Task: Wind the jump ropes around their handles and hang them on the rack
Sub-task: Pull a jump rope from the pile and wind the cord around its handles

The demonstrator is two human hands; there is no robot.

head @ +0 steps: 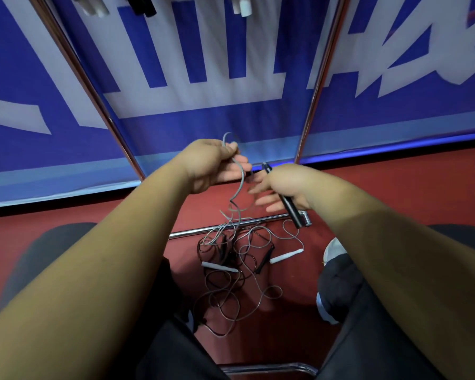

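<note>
My left hand (213, 163) pinches a grey rope cord (240, 185) that curls down from it to the floor. My right hand (281, 187) holds a black jump rope handle (288, 201) between thumb and palm, fingers stretched toward the cord. Below the hands a tangle of grey and dark ropes (231, 275) lies on the red floor, with two white handles (220, 267) (287, 256) and a black handle (266, 256) in it. At the top edge, wound ropes with white and black handles (141, 6) hang on the rack.
Two chrome rack poles (93, 86) (321, 83) slant up in front of a blue and white banner (203, 64). A chrome base bar (231, 227) crosses the floor under the hands. My knees in dark trousers (354, 297) flank the tangle; a chrome bar (269, 368) lies near my feet.
</note>
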